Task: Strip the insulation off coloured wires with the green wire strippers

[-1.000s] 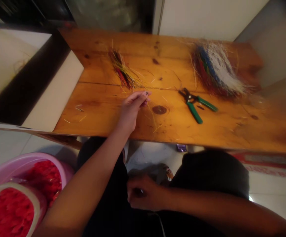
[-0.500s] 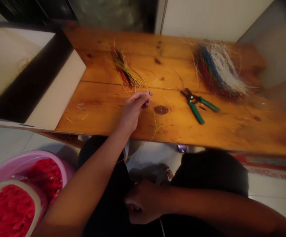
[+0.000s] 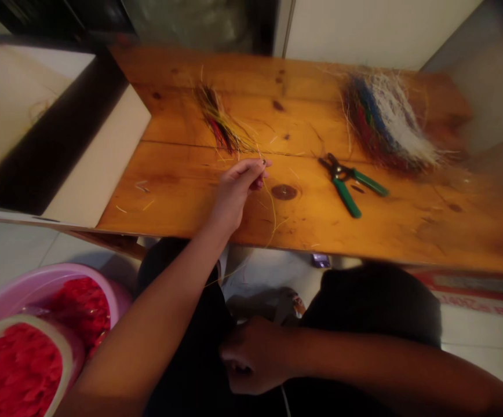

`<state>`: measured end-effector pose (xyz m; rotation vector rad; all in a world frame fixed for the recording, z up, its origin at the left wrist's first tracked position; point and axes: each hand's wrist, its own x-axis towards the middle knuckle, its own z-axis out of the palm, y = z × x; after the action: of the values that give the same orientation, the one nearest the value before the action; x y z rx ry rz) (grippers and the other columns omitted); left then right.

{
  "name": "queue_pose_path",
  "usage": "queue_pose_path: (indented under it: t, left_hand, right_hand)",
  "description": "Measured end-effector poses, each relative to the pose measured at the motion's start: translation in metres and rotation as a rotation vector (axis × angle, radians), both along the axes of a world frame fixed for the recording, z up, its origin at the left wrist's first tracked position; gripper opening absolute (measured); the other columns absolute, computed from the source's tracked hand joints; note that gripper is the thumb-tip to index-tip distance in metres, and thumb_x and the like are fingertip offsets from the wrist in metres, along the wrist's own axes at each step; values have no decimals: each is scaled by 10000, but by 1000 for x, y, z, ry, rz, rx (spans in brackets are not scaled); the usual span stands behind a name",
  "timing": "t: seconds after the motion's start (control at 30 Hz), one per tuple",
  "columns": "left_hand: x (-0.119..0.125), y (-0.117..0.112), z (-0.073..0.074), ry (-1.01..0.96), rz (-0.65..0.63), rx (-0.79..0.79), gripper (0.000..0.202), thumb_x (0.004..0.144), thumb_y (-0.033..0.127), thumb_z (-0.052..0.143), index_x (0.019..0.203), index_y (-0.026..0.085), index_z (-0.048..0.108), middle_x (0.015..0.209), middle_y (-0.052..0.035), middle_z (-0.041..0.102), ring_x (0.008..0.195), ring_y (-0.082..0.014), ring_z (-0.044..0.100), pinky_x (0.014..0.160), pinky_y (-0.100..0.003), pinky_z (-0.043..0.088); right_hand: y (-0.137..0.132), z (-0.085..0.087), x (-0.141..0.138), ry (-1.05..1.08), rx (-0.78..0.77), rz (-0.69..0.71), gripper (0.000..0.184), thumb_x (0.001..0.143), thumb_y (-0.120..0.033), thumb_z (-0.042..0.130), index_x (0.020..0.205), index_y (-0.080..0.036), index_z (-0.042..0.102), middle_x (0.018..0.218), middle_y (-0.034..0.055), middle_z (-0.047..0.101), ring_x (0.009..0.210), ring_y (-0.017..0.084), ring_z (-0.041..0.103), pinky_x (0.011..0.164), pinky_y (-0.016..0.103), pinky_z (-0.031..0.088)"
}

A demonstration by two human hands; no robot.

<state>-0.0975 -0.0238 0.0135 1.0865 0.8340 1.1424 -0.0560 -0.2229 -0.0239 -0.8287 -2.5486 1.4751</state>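
Observation:
My left hand [image 3: 236, 191] reaches over the wooden table [image 3: 321, 226] and pinches a thin yellow strand [image 3: 273, 214] that trails down past the table's near edge. Just beyond its fingertips lies a small bundle of yellow, red and dark strands [image 3: 219, 121]. My right hand [image 3: 255, 353] rests low in my lap, fingers curled; what they hold, if anything, is hidden. Green-handled pliers [image 3: 347, 182] lie on the table to the right of my left hand. A large bundle of red, blue and white strands [image 3: 384, 124] sits at the table's far right.
A pink basin [image 3: 29, 289] with red pieces and a white-rimmed bowl [image 3: 12, 370] of red pieces stand on the floor at lower left. A white and dark box [image 3: 60, 133] abuts the table's left end. Short strand clippings dot the tabletop.
The yellow strand now hangs from my left hand over the table edge. My right hand has dropped slightly lower in my lap. The view shifted a little.

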Motion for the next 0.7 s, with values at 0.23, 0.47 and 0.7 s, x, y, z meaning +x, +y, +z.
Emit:
queue_pose_path:
  t: [0.23, 0.47, 0.7]
  left_hand:
    - [2, -5, 0, 8, -99, 4, 133, 764, 301, 620, 723, 180, 655, 724, 7, 626, 575, -40, 498, 567, -182, 403]
    - [4, -7, -3, 36, -185, 12, 111, 759, 276, 628, 751, 175, 675, 684, 7, 609, 573, -46, 495, 577, -186, 416]
    - [5, -8, 0, 24, -195, -5, 91, 766, 232, 617, 742, 168, 677, 671, 11, 604, 561, -36, 488, 560, -176, 399]
  right_hand:
    - [-2, 8, 0, -77, 26, 43, 213, 756, -334, 497, 786, -170, 629, 769, 46, 692, 685, 170, 628, 563, 247, 430]
    - [-4, 19, 2, -179, 32, 138, 304, 776, -362, 456, 848, -154, 666, 763, 95, 702, 663, 205, 643, 549, 292, 450]
    - [-4, 18, 0, -199, 60, 155, 331, 783, -369, 443, 871, -143, 669, 756, 103, 705, 671, 227, 654, 537, 305, 455]
